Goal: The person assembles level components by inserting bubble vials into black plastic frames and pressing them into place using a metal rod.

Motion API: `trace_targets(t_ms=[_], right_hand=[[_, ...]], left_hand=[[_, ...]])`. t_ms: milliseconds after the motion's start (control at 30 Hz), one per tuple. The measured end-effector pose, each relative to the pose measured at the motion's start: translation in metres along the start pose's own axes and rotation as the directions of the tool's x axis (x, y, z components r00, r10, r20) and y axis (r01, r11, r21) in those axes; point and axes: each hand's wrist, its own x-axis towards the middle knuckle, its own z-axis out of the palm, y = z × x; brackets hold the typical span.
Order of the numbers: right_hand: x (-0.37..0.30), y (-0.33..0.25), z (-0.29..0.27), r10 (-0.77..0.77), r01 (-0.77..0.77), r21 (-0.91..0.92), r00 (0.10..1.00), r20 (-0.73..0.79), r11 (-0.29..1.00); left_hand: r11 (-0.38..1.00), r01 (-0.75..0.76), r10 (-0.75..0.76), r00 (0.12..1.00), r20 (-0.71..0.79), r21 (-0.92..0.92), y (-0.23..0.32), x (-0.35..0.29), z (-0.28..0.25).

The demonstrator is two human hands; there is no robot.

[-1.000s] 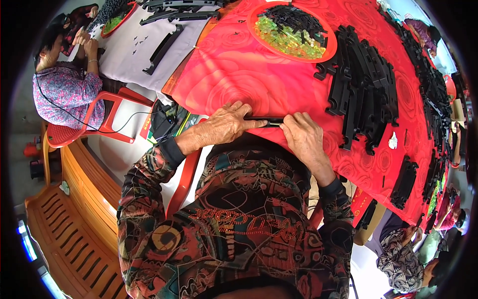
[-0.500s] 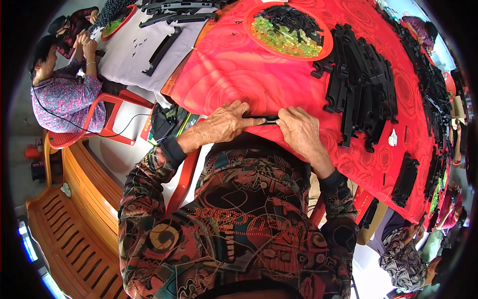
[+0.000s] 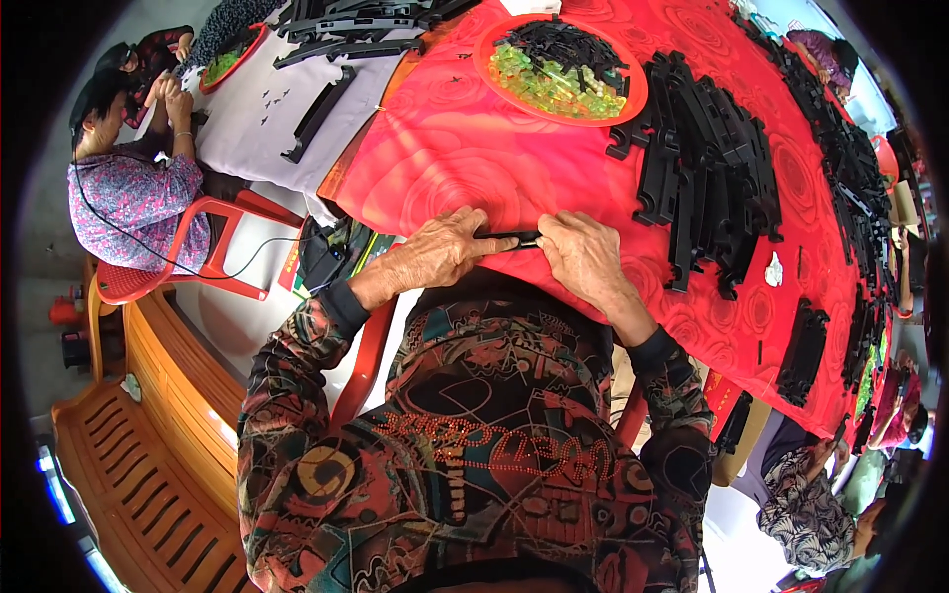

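Between my two hands, at the near edge of the red-clothed table, is a long black plastic part (image 3: 526, 238). Its left end is gripped by my left hand (image 3: 445, 247), thumb stretched along it. My right hand (image 3: 585, 255) is closed round the other end, fingers curled over it. Much of the part is hidden by my fingers. Beyond my hands stands a red-orange round tray (image 3: 484, 74) with small yellow-green translucent pieces (image 3: 554, 84) and small black pieces (image 3: 583, 47) in it. Right of my right hand lies a pile of long black plastic parts (image 3: 707, 168).
The red tablecloth (image 3: 415, 168) carries a crumpled white scrap (image 3: 774, 269) and a short black stack (image 3: 804, 354) at the right. A person (image 3: 138, 198) sits at the left on a red plastic chair (image 3: 232, 222), by a grey-clothed table (image 3: 237, 128). A wooden bench (image 3: 148, 474) stands lower left.
The view has shifted slightly, so the tray and pile sit a little further left. My hands keep hold of the black part; my right hand appears slightly shifted along it.
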Motion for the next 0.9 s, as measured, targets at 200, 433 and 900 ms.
trace_targets(t_ms=[200, 433, 900], right_hand=[[0.002, 0.0, -0.001, 0.016, -0.016, 0.022, 1.0, -0.012, 1.0], [-0.004, -0.002, -0.003, 0.049, -0.049, 0.024, 0.998, -0.038, 0.999], [0.004, -0.001, 0.001, 0.006, -0.006, -0.024, 1.0, 0.017, 1.0]], left_hand=[[1.0, 0.023, -0.023, 1.0, 0.012, 0.012, 0.001, -0.001, -0.003], [0.999, 0.034, -0.033, 0.999, -0.026, 0.03, 0.005, -0.001, -0.004], [1.0, 0.018, -0.017, 0.999, -0.036, 0.004, -0.001, -0.002, 0.004]])
